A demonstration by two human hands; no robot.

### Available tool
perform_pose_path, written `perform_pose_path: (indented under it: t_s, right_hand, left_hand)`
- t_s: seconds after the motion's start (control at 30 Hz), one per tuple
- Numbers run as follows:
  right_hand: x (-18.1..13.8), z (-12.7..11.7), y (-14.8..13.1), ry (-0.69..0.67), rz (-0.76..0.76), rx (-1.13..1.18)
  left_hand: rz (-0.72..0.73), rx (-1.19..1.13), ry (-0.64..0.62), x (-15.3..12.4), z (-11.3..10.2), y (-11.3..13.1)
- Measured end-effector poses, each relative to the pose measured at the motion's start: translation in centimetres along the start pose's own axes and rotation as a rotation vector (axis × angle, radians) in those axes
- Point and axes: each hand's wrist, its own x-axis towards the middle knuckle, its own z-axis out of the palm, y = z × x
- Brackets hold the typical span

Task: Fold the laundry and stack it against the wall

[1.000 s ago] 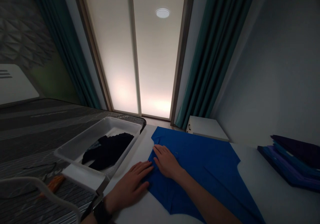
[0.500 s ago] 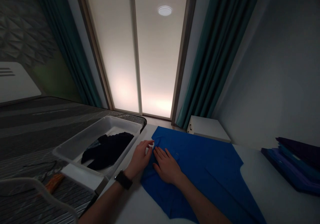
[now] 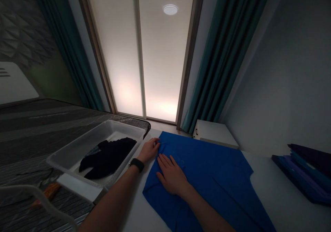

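Note:
A blue shirt [image 3: 207,166] lies spread over the white table [image 3: 269,187], with small wrinkles near its left side. My right hand [image 3: 172,175] rests palm down on the cloth, fingers stretched out. At the shirt's upper left edge, my left hand [image 3: 148,151] has its thumb and fingers closed on the fabric. A dark watch [image 3: 137,164] is on the left wrist. A small mark shows on the shirt just right of my right hand.
Left of the shirt stands a translucent plastic bin [image 3: 64,149] holding dark clothes [image 3: 110,157]. A stack of folded blue and purple clothes [image 3: 305,173] lies at the right. Behind the table are a white cabinet [image 3: 216,132] and a sliding door [image 3: 160,63].
My left hand has moved up and away along the shirt's left edge and closed on it. My right hand stays flat, nearly in place; the shirt's lower left edge has spread slightly outward.

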Motion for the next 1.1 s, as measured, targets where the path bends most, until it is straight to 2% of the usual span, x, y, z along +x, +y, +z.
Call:
perform_pose_path:
  t_s: [0.27, 0.73, 0.97, 1.1]
  right_hand:
    - [-0.2, -0.4, -0.2, -0.029, 0.04, 0.018]
    - [-0.2, -0.1, 0.0, -0.057, 0.026, 0.008]
    - [-0.3, -0.3, -0.2, -0.059, 0.045, 0.025]
    - [-0.1, -1.2, 0.2, -0.013, 0.083, 0.011]
  left_hand:
    - [0.008, 0.067, -0.015, 1.2, 0.3, -0.4]
    - [0.066, 0.02, 0.044, 1.2, 0.3, 0.1]
    - [0.04, -0.028, 0.053, 0.4, -0.7, 0.5]
    - [0.131, 0.066, -0.003, -0.5, -1.2, 1.0]
